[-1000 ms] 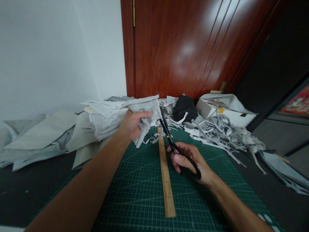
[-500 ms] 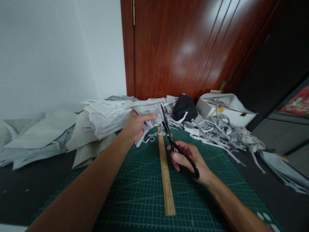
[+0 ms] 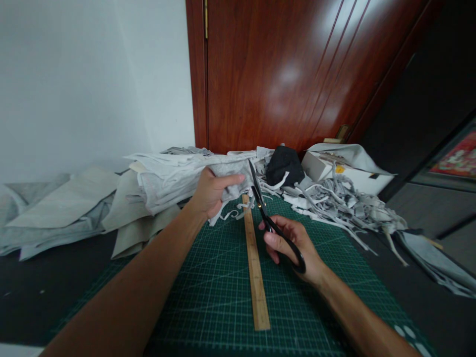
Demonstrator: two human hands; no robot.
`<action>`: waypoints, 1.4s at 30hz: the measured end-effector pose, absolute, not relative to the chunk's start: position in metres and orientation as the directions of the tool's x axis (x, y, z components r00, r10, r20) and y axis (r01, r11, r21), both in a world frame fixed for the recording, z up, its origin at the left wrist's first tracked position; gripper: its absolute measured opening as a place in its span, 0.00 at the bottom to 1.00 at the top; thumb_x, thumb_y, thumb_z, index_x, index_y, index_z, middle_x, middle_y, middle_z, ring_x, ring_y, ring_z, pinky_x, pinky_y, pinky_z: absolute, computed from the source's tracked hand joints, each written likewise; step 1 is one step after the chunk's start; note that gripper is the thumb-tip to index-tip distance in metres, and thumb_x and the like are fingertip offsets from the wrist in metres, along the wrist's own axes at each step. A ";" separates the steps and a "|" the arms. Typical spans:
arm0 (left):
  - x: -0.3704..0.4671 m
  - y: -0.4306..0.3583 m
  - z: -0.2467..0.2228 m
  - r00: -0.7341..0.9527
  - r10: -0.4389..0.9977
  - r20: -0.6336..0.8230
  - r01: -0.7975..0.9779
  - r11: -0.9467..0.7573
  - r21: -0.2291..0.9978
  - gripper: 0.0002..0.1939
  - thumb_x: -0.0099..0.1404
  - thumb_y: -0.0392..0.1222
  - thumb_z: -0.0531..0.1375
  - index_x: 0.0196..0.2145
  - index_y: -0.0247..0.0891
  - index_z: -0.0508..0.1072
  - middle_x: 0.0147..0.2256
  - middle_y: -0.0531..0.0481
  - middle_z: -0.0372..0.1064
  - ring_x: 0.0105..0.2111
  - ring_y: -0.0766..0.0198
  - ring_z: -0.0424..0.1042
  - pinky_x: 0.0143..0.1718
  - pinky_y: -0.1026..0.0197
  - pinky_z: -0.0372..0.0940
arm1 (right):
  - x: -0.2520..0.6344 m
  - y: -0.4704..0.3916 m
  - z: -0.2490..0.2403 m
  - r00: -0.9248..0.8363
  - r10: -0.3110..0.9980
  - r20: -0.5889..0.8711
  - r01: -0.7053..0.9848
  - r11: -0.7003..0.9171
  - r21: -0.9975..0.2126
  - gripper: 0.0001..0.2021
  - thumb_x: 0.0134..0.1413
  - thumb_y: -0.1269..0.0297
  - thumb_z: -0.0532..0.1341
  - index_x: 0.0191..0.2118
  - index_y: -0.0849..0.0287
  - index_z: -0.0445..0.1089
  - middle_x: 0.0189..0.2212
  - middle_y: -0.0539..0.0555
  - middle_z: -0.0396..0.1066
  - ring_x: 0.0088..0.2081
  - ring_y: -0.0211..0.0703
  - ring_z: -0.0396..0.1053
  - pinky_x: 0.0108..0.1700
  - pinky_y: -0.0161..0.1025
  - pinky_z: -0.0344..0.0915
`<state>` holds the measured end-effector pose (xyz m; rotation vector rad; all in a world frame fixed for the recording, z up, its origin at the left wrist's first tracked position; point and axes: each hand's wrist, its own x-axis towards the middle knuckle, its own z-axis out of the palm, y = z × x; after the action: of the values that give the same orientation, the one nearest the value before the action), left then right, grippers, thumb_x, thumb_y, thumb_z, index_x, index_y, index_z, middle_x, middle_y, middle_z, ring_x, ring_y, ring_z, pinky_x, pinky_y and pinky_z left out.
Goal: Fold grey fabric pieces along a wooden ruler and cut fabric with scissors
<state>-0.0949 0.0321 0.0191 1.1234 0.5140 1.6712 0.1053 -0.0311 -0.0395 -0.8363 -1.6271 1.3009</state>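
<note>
My left hand is closed on a piece of light grey fabric, thumb on top and pointing right. The fabric's far end reaches toward the scissor blades. In my right hand is a pair of black-handled scissors, blades parted and pointing up and away, close to the fabric's right edge. Below both hands, a wooden ruler lies lengthwise on the green cutting mat. Thin curled fabric trimmings hang or lie by the ruler's far end; which of the two is hard to tell.
Stacked white and grey fabric fills the back left, with beige and grey pieces further left. A black cloth bundle, a heap of fabric strips and a white box stand before the wooden door.
My left thumb and the held fabric have shifted slightly to the right. The scissors remain parted beside the fabric, moved only a little.
</note>
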 end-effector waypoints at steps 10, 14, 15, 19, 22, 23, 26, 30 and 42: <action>-0.094 0.031 0.019 0.015 0.943 0.333 -0.488 -0.284 0.825 0.23 0.39 0.31 0.78 0.37 0.33 0.82 0.43 0.37 0.83 0.45 0.43 0.82 0.47 0.44 0.76 | 0.107 -0.030 -0.040 -0.434 0.871 0.230 -0.025 0.244 -0.969 0.26 0.51 0.39 0.73 0.39 0.57 0.70 0.19 0.44 0.67 0.18 0.35 0.61 0.21 0.34 0.57; -0.093 0.031 0.020 0.020 0.949 0.316 -0.488 -0.266 0.831 0.23 0.39 0.29 0.77 0.36 0.32 0.81 0.41 0.36 0.83 0.46 0.42 0.82 0.48 0.44 0.76 | 0.108 -0.031 -0.040 -0.441 0.869 0.227 -0.025 0.240 -0.970 0.26 0.52 0.39 0.73 0.39 0.57 0.70 0.19 0.44 0.67 0.18 0.35 0.61 0.22 0.35 0.58; -0.093 0.031 0.020 0.028 0.950 0.310 -0.486 -0.258 0.835 0.23 0.39 0.29 0.77 0.36 0.31 0.81 0.41 0.36 0.83 0.46 0.42 0.82 0.48 0.44 0.76 | 0.108 -0.031 -0.040 -0.440 0.869 0.226 -0.026 0.239 -0.971 0.26 0.52 0.39 0.73 0.39 0.58 0.70 0.19 0.44 0.67 0.18 0.35 0.61 0.22 0.35 0.58; -0.093 0.031 0.020 0.025 0.951 0.307 -0.476 -0.259 0.840 0.23 0.39 0.30 0.77 0.36 0.31 0.81 0.41 0.37 0.83 0.46 0.43 0.81 0.47 0.45 0.76 | 0.107 -0.031 -0.041 -0.435 0.873 0.222 -0.024 0.235 -0.972 0.27 0.51 0.39 0.73 0.40 0.58 0.70 0.19 0.44 0.67 0.18 0.34 0.61 0.22 0.34 0.58; -0.093 0.032 0.020 0.009 0.950 0.311 -0.475 -0.269 0.838 0.24 0.38 0.31 0.77 0.37 0.32 0.82 0.42 0.39 0.83 0.46 0.44 0.81 0.48 0.45 0.76 | 0.107 -0.030 -0.043 -0.434 0.873 0.222 -0.029 0.233 -0.972 0.28 0.51 0.38 0.73 0.40 0.59 0.70 0.19 0.44 0.67 0.18 0.34 0.61 0.22 0.33 0.57; -0.093 0.032 0.020 0.008 0.951 0.309 -0.476 -0.268 0.838 0.25 0.37 0.31 0.78 0.37 0.32 0.82 0.42 0.39 0.83 0.47 0.43 0.81 0.49 0.45 0.76 | 0.107 -0.029 -0.043 -0.434 0.873 0.222 -0.031 0.232 -0.972 0.28 0.51 0.39 0.73 0.40 0.59 0.70 0.19 0.44 0.67 0.18 0.34 0.61 0.22 0.33 0.57; -0.092 0.032 0.019 -0.012 0.952 0.305 -0.481 -0.273 0.833 0.25 0.37 0.31 0.78 0.37 0.31 0.83 0.43 0.38 0.83 0.49 0.43 0.80 0.51 0.45 0.76 | 0.107 -0.029 -0.043 -0.437 0.873 0.219 -0.033 0.228 -0.973 0.28 0.51 0.39 0.73 0.40 0.60 0.70 0.20 0.44 0.66 0.18 0.33 0.61 0.22 0.33 0.57; -0.091 0.032 0.018 -0.037 0.945 0.325 -0.494 -0.300 0.816 0.25 0.37 0.31 0.78 0.38 0.30 0.83 0.43 0.38 0.83 0.51 0.42 0.79 0.53 0.45 0.74 | 0.107 -0.030 -0.042 -0.436 0.876 0.206 -0.023 0.219 -0.976 0.28 0.51 0.39 0.73 0.41 0.60 0.71 0.20 0.44 0.66 0.19 0.33 0.61 0.22 0.33 0.57; -0.091 0.032 0.017 -0.019 0.948 0.317 -0.505 -0.283 0.816 0.25 0.39 0.28 0.77 0.38 0.32 0.82 0.42 0.40 0.83 0.48 0.44 0.81 0.51 0.45 0.75 | 0.106 -0.029 -0.045 -0.415 0.881 0.229 -0.054 0.227 -0.972 0.25 0.52 0.42 0.74 0.39 0.59 0.71 0.19 0.43 0.65 0.17 0.31 0.59 0.20 0.32 0.53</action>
<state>-0.0911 0.0321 0.0172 1.0479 0.5961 1.5857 0.1063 -0.0290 -0.0448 -0.7905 -1.6155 1.3285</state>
